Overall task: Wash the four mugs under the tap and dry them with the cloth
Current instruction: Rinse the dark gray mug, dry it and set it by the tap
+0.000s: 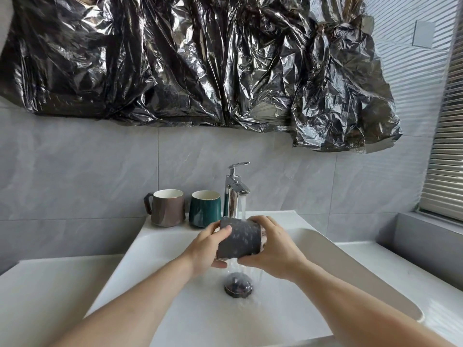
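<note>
A dark grey mug (240,238) lies on its side under the running chrome tap (235,190), over the white sink (140,256). My left hand (209,249) grips its base end, thumb on top. My right hand (271,249) holds the mouth end, fingers curled round the rim. Water runs off the mug toward the drain (238,284). On the sink's back ledge, left of the tap, stand a brown mug (166,207) with its handle to the left and a green mug (205,209). No fourth mug and no cloth are in view.
Crumpled black plastic sheeting (200,61) covers the wall above the grey tiles. A white counter (37,291) flanks the sink on both sides. A window with blinds (443,159) is at the right.
</note>
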